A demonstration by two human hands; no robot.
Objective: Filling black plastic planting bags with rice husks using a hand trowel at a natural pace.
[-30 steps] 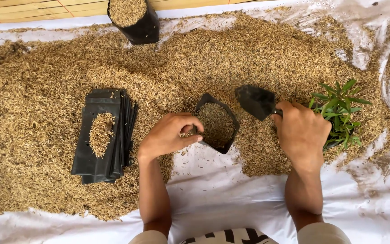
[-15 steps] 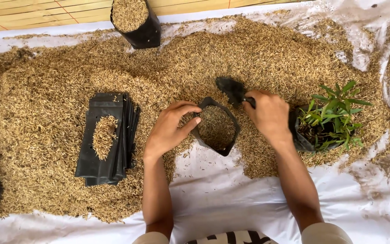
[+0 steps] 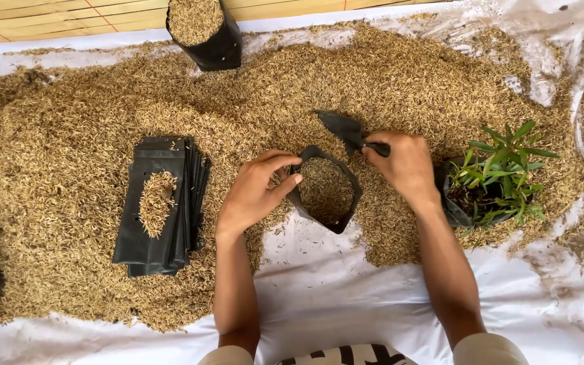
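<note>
My left hand point(image 3: 255, 191) pinches the left rim of an open black plastic grow bag point(image 3: 326, 190) partly filled with rice husk. My right hand point(image 3: 403, 164) grips the handle of a small black scoop point(image 3: 343, 128), whose blade lies on the husk just beyond the bag's far rim. Both hands rest over a wide heap of tan rice husk point(image 3: 407, 74) spread on a white sheet point(image 3: 346, 297).
A stack of flat empty black bags point(image 3: 184, 196) with a little husk on top lies to the left. A filled black bag point(image 3: 204, 30) stands at the far edge. A green seedling in a black bag point(image 3: 498, 179) sits right of my right hand.
My right hand has carried the scoop leftwards and away from me, from near the seedling to just beyond the bag's rim. My left hand has stayed on the bag.
</note>
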